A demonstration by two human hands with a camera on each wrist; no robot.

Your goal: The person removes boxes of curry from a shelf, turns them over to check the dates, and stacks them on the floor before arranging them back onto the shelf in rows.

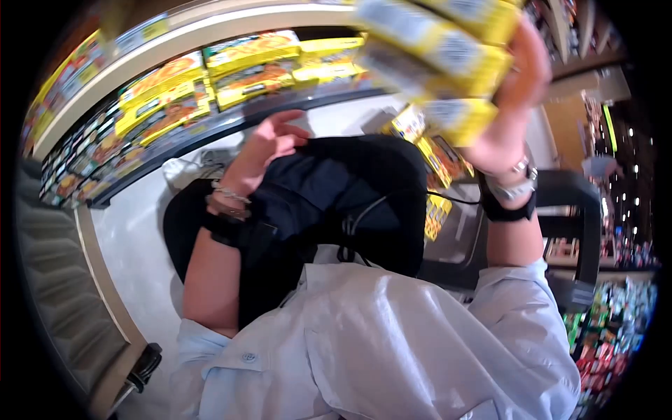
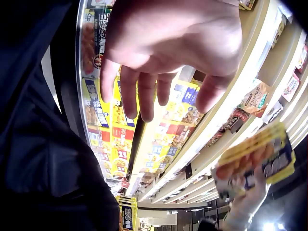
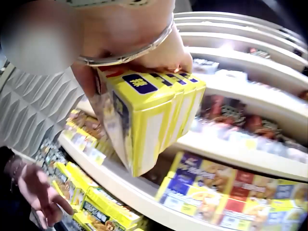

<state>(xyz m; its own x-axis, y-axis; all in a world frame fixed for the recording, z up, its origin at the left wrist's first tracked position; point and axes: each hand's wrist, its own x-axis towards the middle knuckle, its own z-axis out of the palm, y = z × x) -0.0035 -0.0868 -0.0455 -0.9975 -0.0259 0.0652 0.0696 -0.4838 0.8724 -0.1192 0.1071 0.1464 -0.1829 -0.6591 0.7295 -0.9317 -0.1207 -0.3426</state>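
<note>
My right hand [image 1: 518, 105] grips several yellow food boxes [image 1: 448, 56] stacked together, raised at the upper right of the head view. In the right wrist view, the boxes [image 3: 154, 110] stand side by side beneath that hand, in front of the shelves. My left hand [image 1: 262, 150] holds nothing and hovers over the dark-clad knees, near the lowest shelf. Its fingers hang apart and slightly bent in the left wrist view, overlapping the rows of yellow boxes [image 2: 98, 115] behind.
Yellow boxes [image 1: 157, 115] line the lowest shelf [image 1: 245, 108] ahead. More loose yellow boxes [image 1: 441, 157] lie low to the right of the knees, beside a dark grey frame [image 1: 588, 231]. Beige ribbed panelling [image 1: 59, 273] runs along the left. Upper shelves [image 3: 250, 94] carry other packets.
</note>
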